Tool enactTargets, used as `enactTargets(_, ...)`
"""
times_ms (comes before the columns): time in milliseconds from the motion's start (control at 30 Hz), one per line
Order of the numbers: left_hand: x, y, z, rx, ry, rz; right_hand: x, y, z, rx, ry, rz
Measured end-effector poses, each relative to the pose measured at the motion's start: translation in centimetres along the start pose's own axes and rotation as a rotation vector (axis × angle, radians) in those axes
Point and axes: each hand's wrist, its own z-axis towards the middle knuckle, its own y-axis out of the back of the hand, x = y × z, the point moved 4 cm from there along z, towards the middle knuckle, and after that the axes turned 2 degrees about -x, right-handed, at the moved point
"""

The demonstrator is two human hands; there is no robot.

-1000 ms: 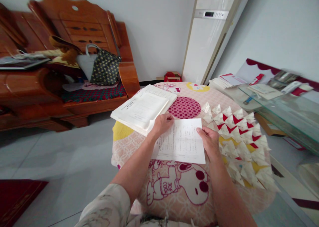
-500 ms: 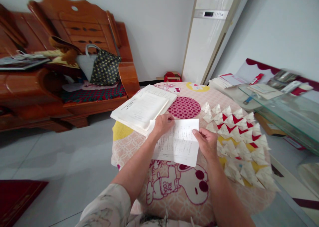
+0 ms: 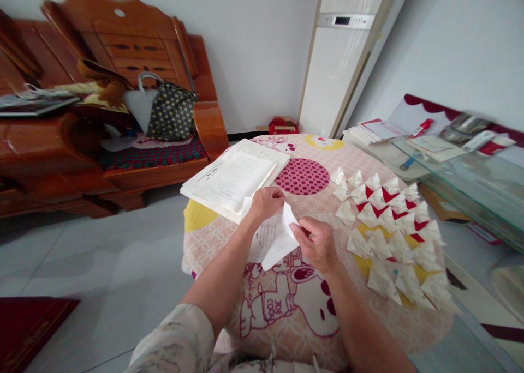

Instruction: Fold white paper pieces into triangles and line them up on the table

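Observation:
A sheet of printed paper (image 3: 270,239) is between my two hands, low over the round table's patterned cloth (image 3: 286,313). My left hand (image 3: 266,205) is closed on its upper left part. With thumb and fingers, my right hand (image 3: 315,241) pinches the right edge, and that side is bent up and over toward the left. Behind my left hand lies a stack of printed sheets (image 3: 233,179). To the right of my right hand stand several rows of folded paper triangles (image 3: 379,242).
A glass shelf (image 3: 462,171) with papers, a red marker (image 3: 421,127) and a metal bowl (image 3: 469,125) is close on the right. At left stands a wooden sofa (image 3: 135,46) with a star-patterned bag (image 3: 172,111). A tall white cabinet-like unit (image 3: 335,73) stands behind the table.
My right hand has moved left and slightly down, bringing the paper's right side up and over. The sheet was nearly flat before. My left hand has hardly moved.

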Motion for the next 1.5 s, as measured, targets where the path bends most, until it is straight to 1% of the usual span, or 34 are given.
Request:
enactTargets(133, 0.3, 0.3, -0.1, 0.041, -0.011, -0.033, 0.7, -1.1, -0.4, 0.031, 0.128, -0.041)
enactTargets(267, 1.1, 0.5, -0.2, 0.075, -0.020, -0.104, 1.1, -1.8, -0.7, 0.044, 0.180, -0.097)
enactTargets(400, 1.7, 0.4, -0.1, 0.095, -0.011, -0.158, 1.1, -2.1, -0.8, 0.050, 0.184, -0.140)
enactTargets(600, 1.1, 0.6, -0.3, 0.092, -0.036, -0.195, 1.2, -2.1, -0.8, 0.050, 0.193, -0.145)
enactTargets(867, 0.8, 0.7, -0.3, 0.056, -0.074, -0.132, 1.3, -1.9, -0.8, 0.030, 0.207, -0.139)
enactTargets(1067, 1.0, 0.5, -0.2, 0.036, -0.041, -0.082, 1.3, -2.0, -0.8, 0.030, 0.211, -0.146)
enactTargets(1300, 1.0, 0.4, -0.2, 0.031, -0.015, -0.091, 1.4, -2.1, -0.9, 0.042, 0.216, -0.157)
enactTargets(1500, 1.0, 0.3, -0.2, 0.005, 0.029, -0.105, 1.8, -1.7, -0.8, 0.017, 0.245, -0.164)
